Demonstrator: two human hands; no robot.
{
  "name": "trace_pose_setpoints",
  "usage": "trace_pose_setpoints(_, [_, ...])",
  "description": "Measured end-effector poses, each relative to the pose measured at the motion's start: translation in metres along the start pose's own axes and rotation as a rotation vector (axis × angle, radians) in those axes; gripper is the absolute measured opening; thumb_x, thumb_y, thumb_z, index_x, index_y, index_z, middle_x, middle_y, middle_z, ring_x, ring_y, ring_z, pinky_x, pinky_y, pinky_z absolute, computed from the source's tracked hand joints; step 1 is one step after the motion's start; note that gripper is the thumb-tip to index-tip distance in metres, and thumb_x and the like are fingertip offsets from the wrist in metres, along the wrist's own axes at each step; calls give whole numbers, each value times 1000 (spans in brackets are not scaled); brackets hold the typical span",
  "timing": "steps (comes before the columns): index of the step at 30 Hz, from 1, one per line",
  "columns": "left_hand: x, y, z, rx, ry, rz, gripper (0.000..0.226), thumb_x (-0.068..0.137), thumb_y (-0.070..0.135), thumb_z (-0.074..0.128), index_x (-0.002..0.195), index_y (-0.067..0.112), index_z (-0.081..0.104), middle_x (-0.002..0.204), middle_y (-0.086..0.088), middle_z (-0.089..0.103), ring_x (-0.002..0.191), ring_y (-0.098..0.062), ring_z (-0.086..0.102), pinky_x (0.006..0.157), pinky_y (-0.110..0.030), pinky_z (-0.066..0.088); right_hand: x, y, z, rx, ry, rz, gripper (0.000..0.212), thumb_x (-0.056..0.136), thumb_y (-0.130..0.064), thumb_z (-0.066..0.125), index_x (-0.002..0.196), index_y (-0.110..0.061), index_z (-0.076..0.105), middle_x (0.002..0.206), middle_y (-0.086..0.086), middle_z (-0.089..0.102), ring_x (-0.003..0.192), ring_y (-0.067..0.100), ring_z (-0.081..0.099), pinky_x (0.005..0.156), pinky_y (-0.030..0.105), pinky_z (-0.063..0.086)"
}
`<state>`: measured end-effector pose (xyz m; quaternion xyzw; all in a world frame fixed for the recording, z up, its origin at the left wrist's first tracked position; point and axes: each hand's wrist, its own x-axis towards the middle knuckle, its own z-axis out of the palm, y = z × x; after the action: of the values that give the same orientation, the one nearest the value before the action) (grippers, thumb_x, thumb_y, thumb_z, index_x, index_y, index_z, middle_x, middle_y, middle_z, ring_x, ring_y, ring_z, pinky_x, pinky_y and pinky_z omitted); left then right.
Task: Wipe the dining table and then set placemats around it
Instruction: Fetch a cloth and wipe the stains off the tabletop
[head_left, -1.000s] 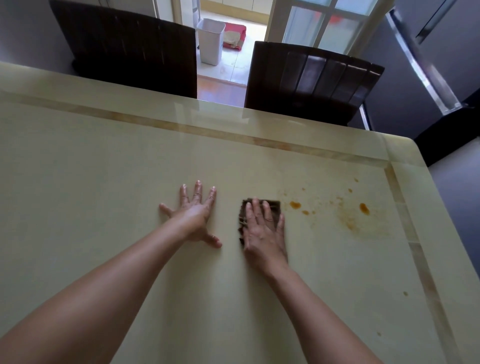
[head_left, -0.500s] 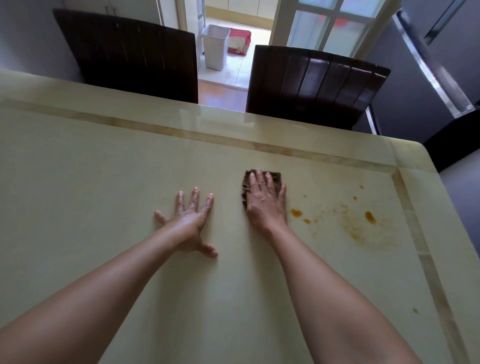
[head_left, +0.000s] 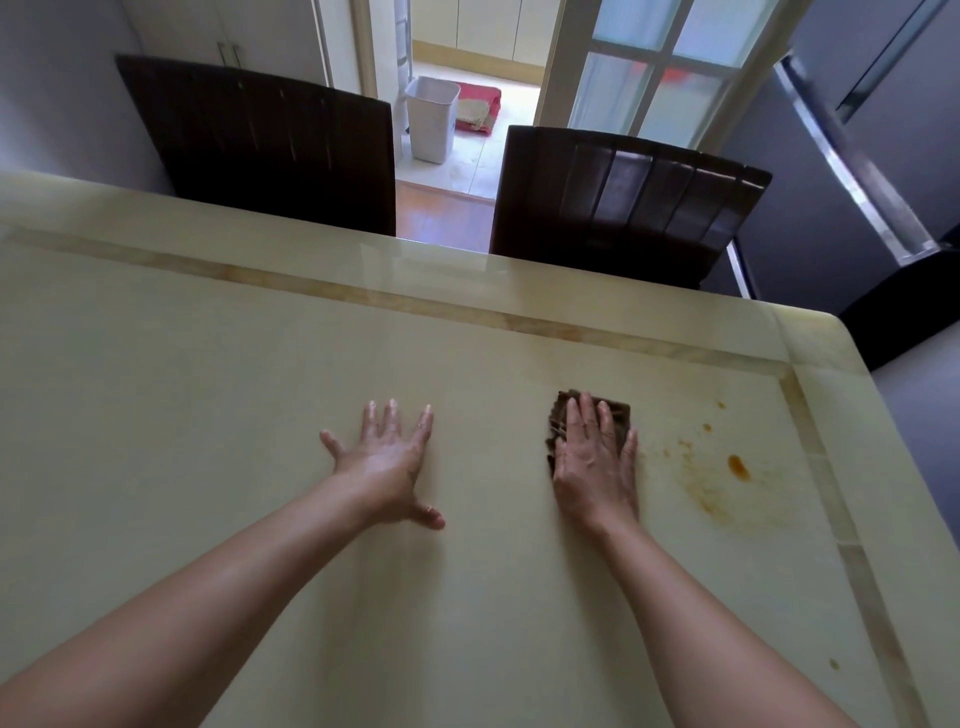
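A cream dining table (head_left: 208, 389) with a tan inlaid border fills the view. My right hand (head_left: 595, 462) lies flat with straight fingers on a folded dark brown cloth (head_left: 621, 413), pressing it onto the tabletop; most of the cloth is hidden under the palm. Just to the right of the cloth are orange stains (head_left: 737, 467), a dark blob and smeared patches. My left hand (head_left: 387, 462) rests flat on the bare table, fingers spread, well left of the cloth. No placemats are in view.
Two dark wooden chairs (head_left: 270, 140) (head_left: 623, 202) stand at the table's far edge. Behind them an open doorway shows a white bin (head_left: 431, 119) and a red mat (head_left: 480, 106). The table's right corner (head_left: 815, 332) is near a dark cabinet.
My right hand slid the cloth away from me, then to the right toward the stains. Several small orange spots beside the cloth are gone. My left hand stayed flat in place.
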<state>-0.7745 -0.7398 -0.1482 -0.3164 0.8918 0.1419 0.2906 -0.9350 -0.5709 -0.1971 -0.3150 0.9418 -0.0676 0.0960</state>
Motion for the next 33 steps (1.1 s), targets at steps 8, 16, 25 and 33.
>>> trace_pose_setpoints(8, [46,26,-38,-114,-9,26,132,61,64,74,144,36,-23,151,-1,-36,139,-33,-30,101,-77,5,5,6,6,-4,9,-38,59,98,-30,25,151,-25,1,158,-9,-12,144,10,-15,114,43,-15])
trace_pose_setpoints(16, [56,27,-34,-107,-44,10,135,58,63,76,143,37,-25,149,-1,-38,138,-37,-29,98,-79,7,55,-15,-3,12,-77,-83,58,100,-32,23,151,-23,-2,158,-8,-15,144,12,-18,111,45,-18])
trace_pose_setpoints(25, [61,26,-30,-127,-26,21,134,57,62,77,143,39,-23,149,0,-39,137,-35,-32,99,-78,5,123,-86,0,28,-118,-274,56,100,-33,23,152,-23,4,159,-9,-10,145,12,-13,111,46,-18])
trace_pose_setpoints(33, [64,23,-27,-128,-36,13,134,58,63,76,141,41,-26,147,3,-41,137,-33,-34,97,-78,3,153,-47,-19,93,-75,-89,56,100,-29,23,152,-20,3,159,-7,-7,146,15,-11,114,48,-13])
